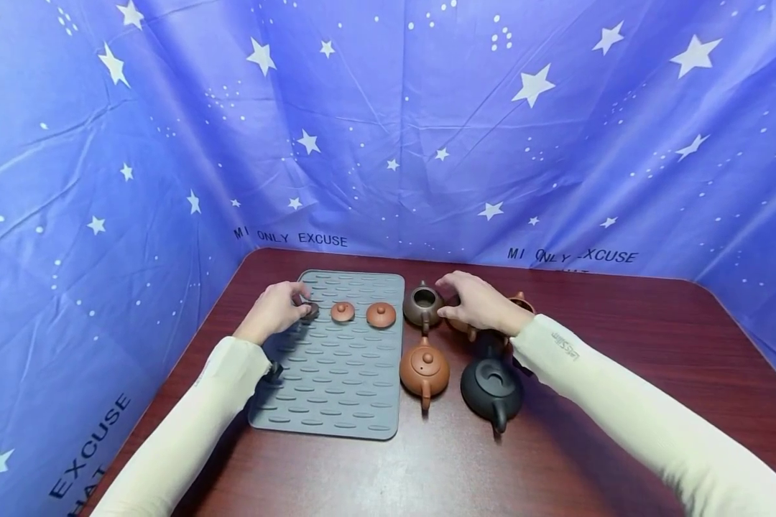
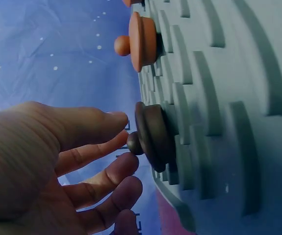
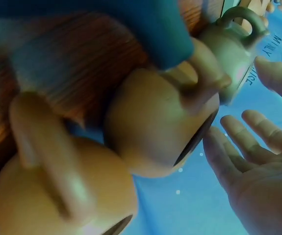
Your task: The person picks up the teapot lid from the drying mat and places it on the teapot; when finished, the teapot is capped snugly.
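Observation:
On the grey mat (image 1: 336, 380), a dark brown teapot lid (image 2: 153, 137) lies knob up. My left hand (image 1: 274, 309) is right at this lid, thumb and fingers spread loosely about the knob. Two orange lids, a smaller one (image 1: 343, 311) and a larger one (image 1: 381, 316), lie in a row to its right. My right hand (image 1: 481, 301) reaches over the teapots with fingers apart, its fingertips beside the lidless dark brown teapot (image 1: 415, 310). Beneath that hand and wrist stand two lidless clay teapots (image 3: 150, 117), partly hidden in the head view.
An orange teapot (image 1: 414, 380) with its lid on stands by the mat's right edge. To its right is a lidded black teapot (image 1: 491, 391), close under the right forearm. A blue star-patterned cloth (image 1: 388, 108) hangs behind the dark red table (image 1: 414, 474).

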Demonstrator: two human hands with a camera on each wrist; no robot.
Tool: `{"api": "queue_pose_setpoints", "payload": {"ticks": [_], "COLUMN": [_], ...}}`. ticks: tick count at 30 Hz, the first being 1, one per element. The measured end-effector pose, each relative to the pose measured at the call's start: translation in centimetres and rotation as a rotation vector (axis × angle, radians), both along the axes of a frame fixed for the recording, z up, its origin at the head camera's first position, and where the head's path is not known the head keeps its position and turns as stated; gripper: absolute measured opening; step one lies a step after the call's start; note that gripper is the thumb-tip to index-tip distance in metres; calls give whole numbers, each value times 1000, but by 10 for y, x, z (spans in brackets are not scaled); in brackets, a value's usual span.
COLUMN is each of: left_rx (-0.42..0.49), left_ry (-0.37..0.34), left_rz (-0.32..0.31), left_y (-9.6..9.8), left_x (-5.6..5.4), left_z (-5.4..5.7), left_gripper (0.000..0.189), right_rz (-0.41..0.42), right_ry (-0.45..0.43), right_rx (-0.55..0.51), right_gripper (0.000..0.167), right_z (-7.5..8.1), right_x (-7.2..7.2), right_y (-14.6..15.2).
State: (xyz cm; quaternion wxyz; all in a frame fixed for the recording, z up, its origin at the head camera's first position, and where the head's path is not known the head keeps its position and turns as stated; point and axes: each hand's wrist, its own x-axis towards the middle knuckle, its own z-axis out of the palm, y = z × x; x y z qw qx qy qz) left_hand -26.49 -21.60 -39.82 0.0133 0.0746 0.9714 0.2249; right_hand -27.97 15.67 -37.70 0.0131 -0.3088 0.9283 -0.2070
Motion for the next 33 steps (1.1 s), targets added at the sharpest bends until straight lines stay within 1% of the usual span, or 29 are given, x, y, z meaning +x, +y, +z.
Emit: {"api": "queue_pose_setpoints", "payload": {"ticks": [2, 5, 9, 12, 16, 22, 26, 29, 33], "left_rx": [-11, -7, 4, -10, -25, -9, 0, 22, 51], "left_ry": [13, 23, 20, 17, 8, 14, 50, 89, 156], "left_rz": [-1, 1, 4, 11, 13, 16, 10, 8, -28], "left_y": [-1, 0, 2, 2, 2, 1, 1, 4, 12], "left_x": [-1, -2, -2, -2, -4, -7, -7, -5, -3], "left_z": [-2, -4, -4, -5, -8, -13, -13, -11, -5], "left_gripper": [18, 16, 14, 13, 11, 5, 6, 8, 9], "right_rz": [3, 3, -11, -7, -3, 4, 9, 6, -2], "right_ry": [11, -5, -41, -62, -77, -78, -79, -81, -88], "right_rx": [18, 37, 37, 37, 54, 66, 59, 50, 47], "right_gripper": [51, 51, 52, 53, 52, 50, 48, 48, 48], "right_z": [0, -1, -1, -1, 0, 0, -1, -1, -2], "right_x": [-2, -4, -7, -8, -10, -11, -12, -12, -13], "right_y": [-3, -7, -10, -12, -13, -14, -14, -14, -15]}}
